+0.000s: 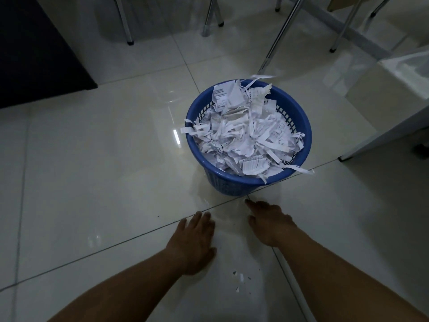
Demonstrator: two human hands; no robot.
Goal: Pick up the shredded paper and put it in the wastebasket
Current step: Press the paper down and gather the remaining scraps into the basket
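As shredded paper (241,135) fills the wastebasket (232,180) just ahead, left hand (192,242), right hand (271,225), relaxed, empty.

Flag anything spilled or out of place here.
Small paper scraps lie on the tiled floor, nearer the camera than the left hand and right hand, outside the blue wastebasket. The shredded paper is heaped to its rim, with strips hanging over the left and near-right edges.
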